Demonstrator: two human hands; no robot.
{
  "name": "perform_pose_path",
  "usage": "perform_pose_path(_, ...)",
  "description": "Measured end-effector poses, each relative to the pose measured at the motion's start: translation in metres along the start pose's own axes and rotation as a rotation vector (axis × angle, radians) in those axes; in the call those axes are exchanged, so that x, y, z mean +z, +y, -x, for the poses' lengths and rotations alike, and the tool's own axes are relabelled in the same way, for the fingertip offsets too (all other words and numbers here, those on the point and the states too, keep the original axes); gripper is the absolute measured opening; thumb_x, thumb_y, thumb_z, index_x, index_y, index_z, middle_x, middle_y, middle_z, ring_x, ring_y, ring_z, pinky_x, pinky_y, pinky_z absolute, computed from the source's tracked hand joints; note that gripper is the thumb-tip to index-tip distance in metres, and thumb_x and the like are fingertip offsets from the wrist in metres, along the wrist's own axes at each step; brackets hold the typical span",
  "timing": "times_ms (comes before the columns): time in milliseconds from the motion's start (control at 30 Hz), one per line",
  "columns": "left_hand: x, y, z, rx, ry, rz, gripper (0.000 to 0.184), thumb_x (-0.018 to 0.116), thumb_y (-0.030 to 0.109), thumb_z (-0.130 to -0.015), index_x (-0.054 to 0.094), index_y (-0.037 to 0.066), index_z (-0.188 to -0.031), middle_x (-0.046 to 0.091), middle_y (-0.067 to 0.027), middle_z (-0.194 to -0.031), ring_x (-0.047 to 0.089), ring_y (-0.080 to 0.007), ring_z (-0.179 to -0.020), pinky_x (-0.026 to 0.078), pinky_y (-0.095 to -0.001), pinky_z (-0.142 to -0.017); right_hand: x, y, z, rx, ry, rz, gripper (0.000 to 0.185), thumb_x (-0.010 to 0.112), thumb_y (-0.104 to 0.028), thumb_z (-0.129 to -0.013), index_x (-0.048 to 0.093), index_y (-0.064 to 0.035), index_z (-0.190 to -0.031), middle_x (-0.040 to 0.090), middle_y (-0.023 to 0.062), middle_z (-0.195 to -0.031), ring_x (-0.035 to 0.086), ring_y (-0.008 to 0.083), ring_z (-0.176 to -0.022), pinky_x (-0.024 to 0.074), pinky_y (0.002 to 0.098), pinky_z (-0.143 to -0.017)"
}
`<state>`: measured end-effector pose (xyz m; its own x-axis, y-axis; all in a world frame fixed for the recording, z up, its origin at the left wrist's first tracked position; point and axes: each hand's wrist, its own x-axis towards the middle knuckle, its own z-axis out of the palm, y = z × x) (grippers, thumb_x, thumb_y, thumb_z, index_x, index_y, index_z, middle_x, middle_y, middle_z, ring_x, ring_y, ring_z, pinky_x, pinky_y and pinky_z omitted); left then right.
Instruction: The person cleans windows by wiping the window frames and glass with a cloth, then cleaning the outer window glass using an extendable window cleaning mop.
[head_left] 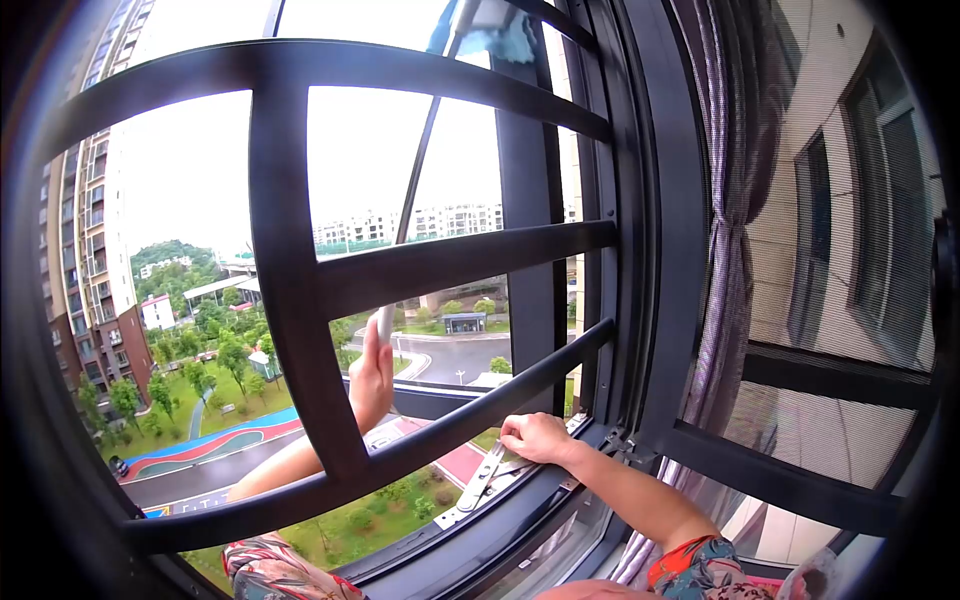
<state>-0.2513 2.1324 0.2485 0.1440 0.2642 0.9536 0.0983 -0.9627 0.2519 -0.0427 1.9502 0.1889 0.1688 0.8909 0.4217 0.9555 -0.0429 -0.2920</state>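
My left hand (pixel 371 385) reaches out between the dark window bars (pixel 420 265). It is closed around the pale grip of a long-handled window mop (pixel 418 170), whose thin pole slants upward outside. The mop's blue cloth head (pixel 500 38) is high up, by the top of the opened window sash (pixel 530 200), partly hidden by a bar. Low on the right, my right hand (pixel 540 438) has its fingers curled at the sash's lower corner, beside the metal window stay (pixel 480 485). What the fingertips press on is partly hidden.
Horizontal bars and one upright cross the opening in front of me. A purple-grey curtain (pixel 715 230) hangs at the right, next to a screened window panel (pixel 840 220). Far below outside lie a road (pixel 450 345), lawns and trees; a tall building (pixel 95 270) stands left.
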Motion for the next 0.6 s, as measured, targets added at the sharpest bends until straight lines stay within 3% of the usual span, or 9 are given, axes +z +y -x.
perform_pose_path(167, -0.004, -0.096, 0.135, -0.113, -0.130, -0.280, 0.043, 0.042, 0.020, -0.094, 0.030, 0.012, -0.135, 0.047, -0.0066, -0.054, 0.049, -0.0138, -0.047, 0.037, -0.0274, -0.046, 0.002, 0.001, 0.000, 0.003, -0.008, -0.005, 0.020, 0.058, -0.032, -0.078, 0.065, -0.0155, -0.087, 0.066, 0.0034, -0.078, 0.064, 0.0232, -0.076, 0.0495, 0.0365, -0.070)
perform_pose_path(233, -0.010, -0.098, 0.155, -0.139, -0.174, -0.261, 0.043, 0.041, 0.021, -0.094, 0.030, 0.012, -0.134, 0.047, -0.0063, -0.054, 0.049, -0.0135, -0.048, 0.037, -0.0272, -0.046, 0.002, 0.001, 0.000, -0.004, 0.009, -0.003, 0.020, 0.058, -0.032, -0.078, 0.065, -0.0155, -0.087, 0.066, 0.0031, -0.078, 0.064, 0.0231, -0.075, 0.0495, 0.0364, -0.070)
perform_pose_path(367, -0.021, -0.058, 0.129, -0.042, -0.187, -0.151, 0.041, 0.041, 0.023, -0.094, 0.032, 0.013, -0.133, 0.047, -0.0057, -0.054, 0.049, -0.0130, -0.048, 0.038, -0.0270, -0.046, 0.000, 0.001, -0.001, 0.008, -0.011, 0.009, 0.020, 0.058, -0.033, -0.079, 0.065, -0.0159, -0.088, 0.066, 0.0028, -0.078, 0.064, 0.0227, -0.076, 0.0494, 0.0365, -0.071)
perform_pose_path(433, -0.024, -0.037, 0.086, -0.011, -0.158, -0.090, 0.041, 0.041, 0.024, -0.094, 0.032, 0.013, -0.132, 0.047, -0.0054, -0.054, 0.049, -0.0128, -0.048, 0.038, -0.0269, -0.046, 0.001, 0.001, 0.000, 0.008, -0.012, 0.014, 0.021, 0.057, -0.033, -0.079, 0.065, -0.0161, -0.088, 0.067, 0.0027, -0.078, 0.064, 0.0225, -0.076, 0.0493, 0.0364, -0.071)
perform_pose_path(500, -0.023, -0.018, 0.039, -0.156, -0.139, -0.038, 0.038, 0.039, 0.027, -0.095, 0.035, 0.013, -0.129, 0.047, -0.0047, -0.054, 0.048, -0.0121, -0.047, 0.040, -0.0284, -0.046, 0.000, -0.001, -0.001, 0.014, -0.027, 0.009, 0.021, 0.057, -0.033, -0.079, 0.065, -0.0160, -0.089, 0.067, 0.0029, -0.079, 0.064, 0.0220, -0.076, 0.0492, 0.0357, -0.071)
perform_pose_path(600, -0.024, 0.001, -0.029, -0.050, -0.026, 0.024, 0.036, 0.041, 0.031, -0.094, 0.043, 0.009, -0.122, 0.046, -0.0025, -0.052, 0.046, -0.0095, -0.044, 0.038, -0.0269, -0.042, 0.003, 0.002, -0.001, 0.003, -0.009, 0.024, 0.021, 0.057, -0.033, -0.080, 0.064, -0.0160, -0.089, 0.067, 0.0029, -0.079, 0.064, 0.0216, -0.077, 0.0492, 0.0354, -0.070)
